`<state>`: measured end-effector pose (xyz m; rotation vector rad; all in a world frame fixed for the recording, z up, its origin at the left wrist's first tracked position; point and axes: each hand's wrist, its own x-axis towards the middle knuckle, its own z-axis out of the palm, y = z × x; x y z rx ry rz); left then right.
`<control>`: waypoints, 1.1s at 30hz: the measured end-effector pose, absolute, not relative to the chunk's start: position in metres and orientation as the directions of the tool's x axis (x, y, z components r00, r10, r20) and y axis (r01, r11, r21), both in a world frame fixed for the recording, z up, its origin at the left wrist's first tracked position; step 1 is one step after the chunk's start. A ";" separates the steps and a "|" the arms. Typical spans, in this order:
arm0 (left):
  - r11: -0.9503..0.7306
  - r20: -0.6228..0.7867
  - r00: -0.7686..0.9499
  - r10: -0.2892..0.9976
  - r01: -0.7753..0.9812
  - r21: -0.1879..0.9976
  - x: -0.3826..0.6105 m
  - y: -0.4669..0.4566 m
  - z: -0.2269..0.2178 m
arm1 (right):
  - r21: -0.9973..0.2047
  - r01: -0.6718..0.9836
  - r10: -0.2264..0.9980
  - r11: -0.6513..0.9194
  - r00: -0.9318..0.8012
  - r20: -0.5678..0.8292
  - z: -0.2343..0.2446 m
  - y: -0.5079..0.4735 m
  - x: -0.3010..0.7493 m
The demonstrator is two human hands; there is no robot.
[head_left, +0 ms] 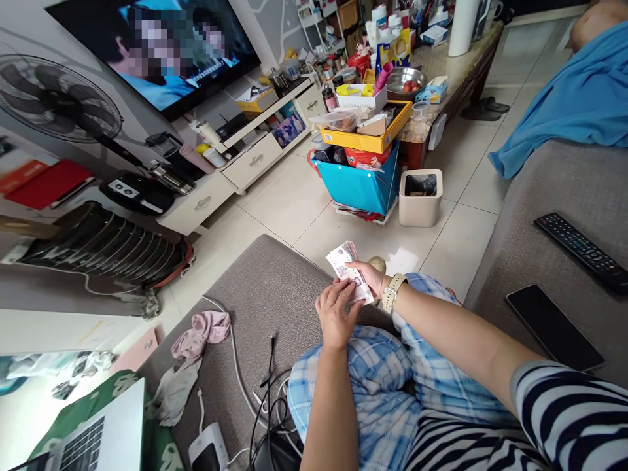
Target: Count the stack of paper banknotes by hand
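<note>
A stack of pale pink and purple banknotes [338,256] is held above my lap, slightly fanned at its upper end. My right hand [371,275], with a beige-strapped watch [394,292] at the wrist, grips the stack's side with the thumb on top. From the near side, my left hand [336,316] has its bent fingers over the lower part of the notes, with the thumb at their lower edge. The left fingertips and the right fingers under the stack are partly hidden.
A grey sofa [275,281] surrounds me, bearing a phone [554,327], a remote control [583,252], tangled cables [269,392], pink cloth [210,332] and a laptop [93,438]. Ahead are a waste bin [420,209], a loaded blue box [360,188], a fan [59,98] and a television [171,52].
</note>
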<state>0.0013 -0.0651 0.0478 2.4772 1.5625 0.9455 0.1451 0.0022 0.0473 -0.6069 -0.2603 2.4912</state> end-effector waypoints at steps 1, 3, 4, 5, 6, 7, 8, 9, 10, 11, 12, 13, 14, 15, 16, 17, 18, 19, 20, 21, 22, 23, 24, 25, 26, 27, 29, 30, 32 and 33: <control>-0.483 0.458 0.297 0.838 0.796 0.366 0.001 -0.065 0.047 | -0.305 -0.471 0.559 -0.828 -0.742 -0.371 0.047 0.002 0.145; -0.486 0.453 0.302 0.839 0.792 0.371 0.002 -0.065 0.047 | -0.306 -0.468 0.557 -0.829 -0.735 -0.386 0.047 0.001 0.145; -0.487 0.454 0.301 0.838 0.789 0.374 0.002 -0.065 0.047 | -0.309 -0.467 0.558 -0.829 -0.730 -0.394 0.046 0.001 0.145; -0.486 0.456 0.299 0.838 0.787 0.379 0.002 -0.065 0.047 | -0.316 -0.464 0.560 -0.828 -0.724 -0.403 0.046 0.001 0.145; -0.485 0.458 0.294 0.839 0.786 0.384 0.003 -0.065 0.047 | -0.327 -0.459 0.562 -0.826 -0.717 -0.412 0.046 0.001 0.145; -0.482 0.460 0.288 0.840 0.784 0.390 0.003 -0.065 0.048 | -0.340 -0.455 0.566 -0.823 -0.711 -0.417 0.046 0.001 0.145; -0.481 0.459 0.285 0.842 0.781 0.398 0.003 -0.065 0.049 | -0.353 -0.451 0.570 -0.820 -0.706 -0.420 0.046 0.001 0.146; -0.480 0.455 0.282 0.845 0.774 0.413 0.003 -0.066 0.049 | -0.365 -0.448 0.574 -0.816 -0.698 -0.428 0.045 0.001 0.146; -0.476 0.448 0.274 0.851 0.762 0.439 0.003 -0.065 0.049 | -0.374 -0.436 0.570 -0.819 -0.693 -0.441 0.045 0.001 0.147; -0.462 0.441 0.249 0.862 0.746 0.481 0.002 -0.065 0.048 | -0.380 -0.419 0.561 -0.825 -0.692 -0.455 0.045 0.000 0.147; -0.429 0.433 0.199 0.879 0.725 0.539 0.000 -0.064 0.046 | -0.385 -0.400 0.549 -0.832 -0.694 -0.465 0.045 0.000 0.148; -0.377 0.415 0.123 0.901 0.695 0.612 -0.001 -0.063 0.044 | -0.392 -0.382 0.540 -0.837 -0.698 -0.471 0.046 -0.001 0.148; -0.306 0.385 0.021 0.923 0.647 0.698 -0.002 -0.061 0.042 | -0.400 -0.363 0.529 -0.841 -0.706 -0.472 0.046 -0.002 0.148; -0.222 0.333 -0.093 0.938 0.576 0.787 -0.003 -0.059 0.038 | -0.406 -0.343 0.516 -0.847 -0.716 -0.471 0.046 -0.003 0.147; -0.141 0.255 -0.188 0.949 0.470 0.871 -0.003 -0.056 0.035 | -0.408 -0.323 0.500 -0.854 -0.727 -0.470 0.046 -0.004 0.146; -0.073 0.160 -0.251 0.955 0.324 0.943 -0.003 -0.054 0.033 | -0.407 -0.305 0.485 -0.861 -0.735 -0.474 0.045 -0.006 0.144; -0.005 0.045 -0.267 0.963 0.150 0.989 -0.002 -0.053 0.031 | -0.402 -0.283 0.464 -0.871 -0.745 -0.479 0.045 -0.008 0.143; 0.077 -0.079 -0.248 0.965 -0.019 0.997 -0.001 -0.051 0.029 | -0.395 -0.259 0.439 -0.881 -0.759 -0.481 0.044 -0.009 0.140; 0.173 -0.204 -0.197 0.959 -0.162 0.971 0.000 -0.051 0.029 | -0.389 -0.238 0.416 -0.890 -0.775 -0.476 0.043 -0.011 0.139; 0.260 -0.309 -0.155 0.938 -0.275 0.926 0.001 -0.050 0.030 | -0.385 -0.226 0.399 -0.895 -0.790 -0.466 0.043 -0.012 0.137; 0.328 -0.395 -0.127 0.910 -0.363 0.872 0.001 -0.051 0.031 | -0.380 -0.216 0.384 -0.900 -0.804 -0.454 0.042 -0.012 0.136; 0.375 -0.461 -0.114 0.880 -0.429 0.822 0.001 -0.051 0.033 | -0.374 -0.204 0.369 -0.905 -0.815 -0.448 0.042 -0.012 0.136; 0.397 -0.508 -0.121 0.853 -0.480 0.782 0.001 -0.051 0.035 | -0.369 -0.192 0.354 -0.910 -0.823 -0.444 0.043 -0.012 0.136; 0.408 -0.541 -0.131 0.831 -0.517 0.752 0.001 -0.051 0.037 | -0.366 -0.186 0.347 -0.912 -0.827 -0.442 0.043 -0.012 0.136; 0.416 -0.564 -0.136 0.814 -0.541 0.731 0.000 -0.051 0.039 | -0.367 -0.185 0.346 -0.912 -0.826 -0.445 0.044 -0.011 0.137; 0.421 -0.581 -0.141 0.802 -0.556 0.716 0.000 -0.051 0.040 | -0.369 -0.180 0.346 -0.912 -0.821 -0.454 0.045 -0.011 0.137; 0.411 -0.595 -0.162 0.787 -0.582 0.702 0.000 -0.050 0.041 | -0.381 -0.168 0.350 -0.909 -0.805 -0.480 0.045 -0.010 0.137; 0.398 -0.596 -0.171 0.784 -0.598 0.695 0.001 -0.050 0.041 | -0.394 -0.164 0.359 -0.904 -0.792 -0.494 0.045 -0.010 0.136; 0.372 -0.592 -0.173 0.787 -0.632 0.680 0.003 -0.049 0.041 | -0.451 -0.172 0.410 -0.876 -0.756 -0.509 0.042 -0.010 0.134; 0.364 -0.589 -0.165 0.791 -0.646 0.671 0.005 -0.048 0.041 | -0.490 -0.200 0.461 -0.849 -0.732 -0.501 0.040 -0.010 0.132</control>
